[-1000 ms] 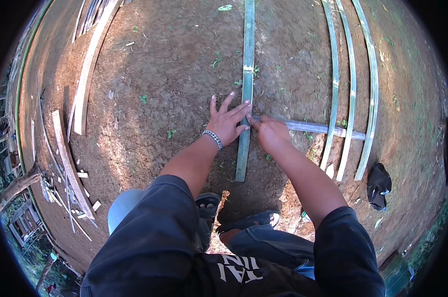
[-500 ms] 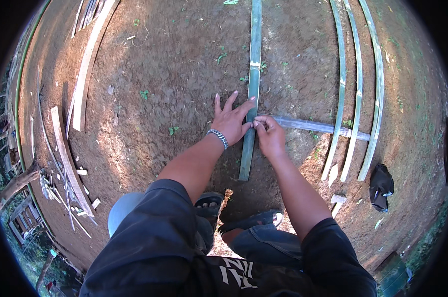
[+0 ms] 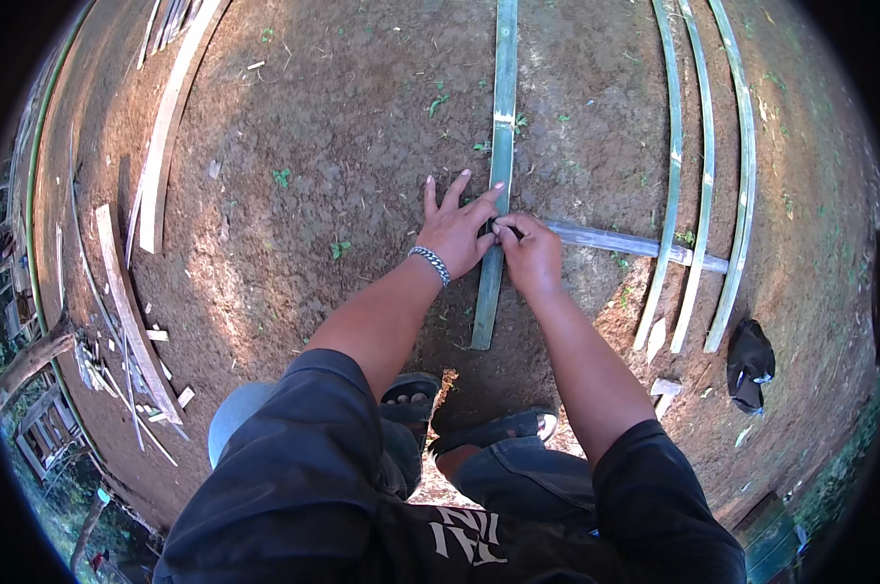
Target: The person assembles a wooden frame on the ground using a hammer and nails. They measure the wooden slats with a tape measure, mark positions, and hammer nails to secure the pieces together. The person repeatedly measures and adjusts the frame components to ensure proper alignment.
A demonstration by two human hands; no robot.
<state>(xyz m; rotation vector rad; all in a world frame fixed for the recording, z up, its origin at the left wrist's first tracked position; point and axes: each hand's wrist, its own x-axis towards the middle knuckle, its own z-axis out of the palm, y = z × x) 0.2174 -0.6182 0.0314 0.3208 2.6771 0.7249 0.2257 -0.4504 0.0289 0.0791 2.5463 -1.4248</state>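
Hands [image 3: 493, 243] pinching crosspiece [image 3: 625, 240] onto bamboo strip [image 3: 501, 146], bare dirt

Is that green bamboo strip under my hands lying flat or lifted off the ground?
Lying flat: the green bamboo strip rests along the dirt ground, with the left hand pressed on it.

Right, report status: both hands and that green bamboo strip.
Left hand flat, fingers spread, on long green bamboo slat. Right hand pinching where the slat meets pale crosswise strip. Three curved green slats lie right, apart from the hands.
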